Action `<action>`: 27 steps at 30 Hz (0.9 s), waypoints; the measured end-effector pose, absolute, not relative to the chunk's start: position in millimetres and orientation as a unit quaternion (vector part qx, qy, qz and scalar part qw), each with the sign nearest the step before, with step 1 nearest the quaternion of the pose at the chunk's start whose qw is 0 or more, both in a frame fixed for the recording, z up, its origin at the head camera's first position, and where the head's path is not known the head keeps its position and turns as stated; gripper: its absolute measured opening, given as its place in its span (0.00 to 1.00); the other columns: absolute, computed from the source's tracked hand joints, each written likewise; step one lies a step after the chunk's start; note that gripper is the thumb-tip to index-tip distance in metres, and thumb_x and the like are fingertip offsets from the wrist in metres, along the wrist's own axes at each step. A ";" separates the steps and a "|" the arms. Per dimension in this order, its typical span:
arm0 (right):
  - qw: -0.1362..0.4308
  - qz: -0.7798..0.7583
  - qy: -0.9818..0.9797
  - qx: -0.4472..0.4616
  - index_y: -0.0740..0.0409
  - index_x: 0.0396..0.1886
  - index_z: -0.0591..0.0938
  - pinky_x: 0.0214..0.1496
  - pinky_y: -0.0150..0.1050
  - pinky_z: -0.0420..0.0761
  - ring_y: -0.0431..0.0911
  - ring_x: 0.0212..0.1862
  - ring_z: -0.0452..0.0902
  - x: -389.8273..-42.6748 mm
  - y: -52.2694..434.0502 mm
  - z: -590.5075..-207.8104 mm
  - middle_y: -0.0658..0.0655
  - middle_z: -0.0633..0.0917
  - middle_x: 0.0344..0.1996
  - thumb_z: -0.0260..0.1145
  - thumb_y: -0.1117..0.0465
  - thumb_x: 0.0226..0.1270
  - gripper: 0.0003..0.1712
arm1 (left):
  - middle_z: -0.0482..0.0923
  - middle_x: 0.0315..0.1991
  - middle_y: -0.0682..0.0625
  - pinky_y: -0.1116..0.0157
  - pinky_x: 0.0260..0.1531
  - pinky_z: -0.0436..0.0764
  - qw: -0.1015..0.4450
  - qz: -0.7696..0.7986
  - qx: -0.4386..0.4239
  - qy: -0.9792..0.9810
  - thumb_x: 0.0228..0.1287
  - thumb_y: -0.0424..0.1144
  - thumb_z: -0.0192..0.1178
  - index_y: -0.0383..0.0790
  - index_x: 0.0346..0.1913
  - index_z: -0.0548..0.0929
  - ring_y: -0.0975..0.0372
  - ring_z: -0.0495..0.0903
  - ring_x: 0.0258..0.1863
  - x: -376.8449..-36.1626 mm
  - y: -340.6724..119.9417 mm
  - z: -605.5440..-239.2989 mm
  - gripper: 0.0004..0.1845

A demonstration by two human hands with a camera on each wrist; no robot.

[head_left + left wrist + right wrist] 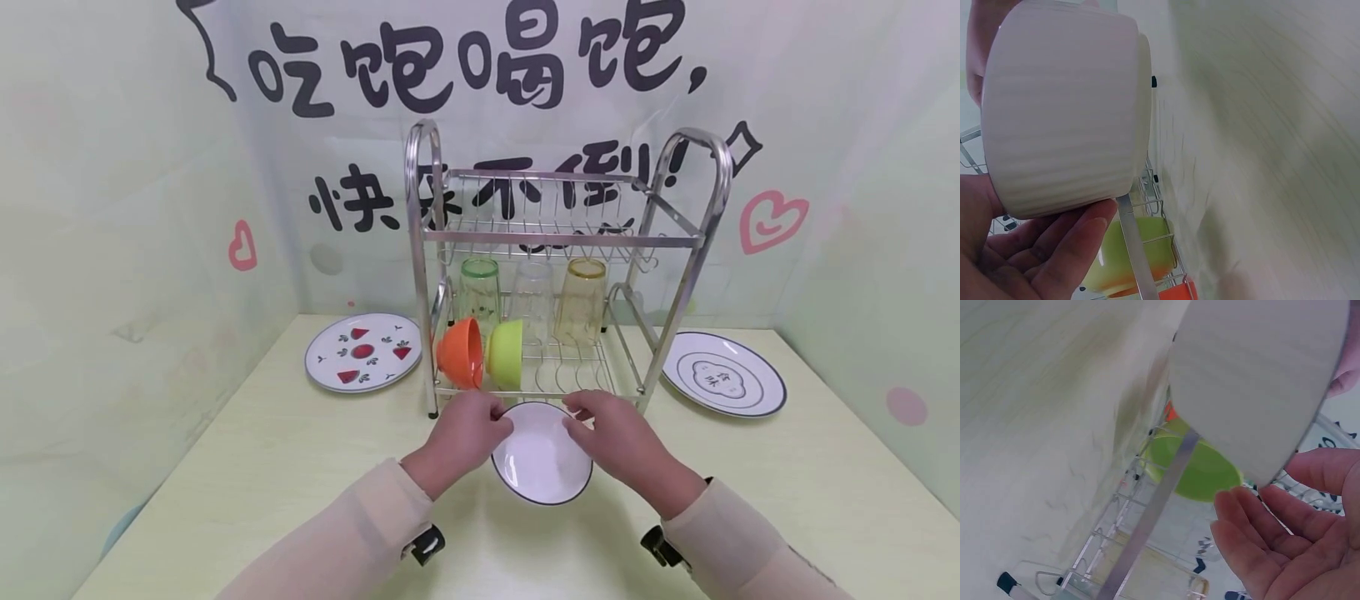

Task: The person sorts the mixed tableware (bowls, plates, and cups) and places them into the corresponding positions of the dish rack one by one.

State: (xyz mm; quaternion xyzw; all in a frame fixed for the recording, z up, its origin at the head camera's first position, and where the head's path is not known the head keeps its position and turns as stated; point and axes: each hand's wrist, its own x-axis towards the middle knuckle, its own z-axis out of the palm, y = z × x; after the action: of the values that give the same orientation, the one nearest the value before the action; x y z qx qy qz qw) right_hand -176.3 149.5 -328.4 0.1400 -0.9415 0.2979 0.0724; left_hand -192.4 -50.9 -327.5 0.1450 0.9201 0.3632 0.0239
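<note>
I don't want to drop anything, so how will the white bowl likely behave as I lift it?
The white bowl will probably feel stiff: its rim shows an even, round outline. Its shiny inside may be slippery, though faint ridges outside could help the fingers grip. It looks ceramic, so it might chip against the metal rack.

White, perhaps navy-rimmed bowl [542,454], orange bowl [455,354], lime bowl [505,358], watermelon-patterned plate [363,353].

The head view hides the underside of the white round dark-rimmed bowl [542,454]; the right wrist view's upper edge cuts part off. Farther back, an orange rounded bowl [456,354] partly hides the green transparent glass [478,290]. The silver metal rack [562,240] partly covers black lettering [498,164].
</note>
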 end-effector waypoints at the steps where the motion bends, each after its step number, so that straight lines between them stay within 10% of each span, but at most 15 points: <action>1: 0.082 0.292 -0.942 0.143 0.66 0.48 0.82 0.46 0.48 0.81 0.53 0.46 0.81 -173.9 148.9 -327.4 0.60 0.85 0.43 0.65 0.64 0.64 0.15 | 0.66 0.14 0.53 0.70 0.19 0.65 0.025 0.365 0.143 0.920 0.63 0.31 0.60 0.40 0.20 0.78 0.62 0.66 0.18 -192.4 -51.4 -327.6 0.12; 27: 0.127 0.239 -0.907 0.323 0.56 0.38 0.85 0.41 0.36 0.81 0.42 0.39 0.81 -129.4 117.9 -334.6 0.48 0.87 0.34 0.71 0.57 0.58 0.10 | 0.57 0.10 0.56 0.71 0.16 0.58 -0.017 0.350 0.160 0.923 0.61 0.30 0.58 0.42 0.11 0.67 0.64 0.60 0.13 -195.7 -54.5 -323.3 0.21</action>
State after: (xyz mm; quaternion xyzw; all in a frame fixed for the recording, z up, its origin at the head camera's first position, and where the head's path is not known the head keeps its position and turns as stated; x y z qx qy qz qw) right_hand -129.4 117.9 -334.6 0.3234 -0.9066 0.2393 0.1272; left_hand -195.7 -54.5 -323.3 0.1598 0.9230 0.3497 -0.0170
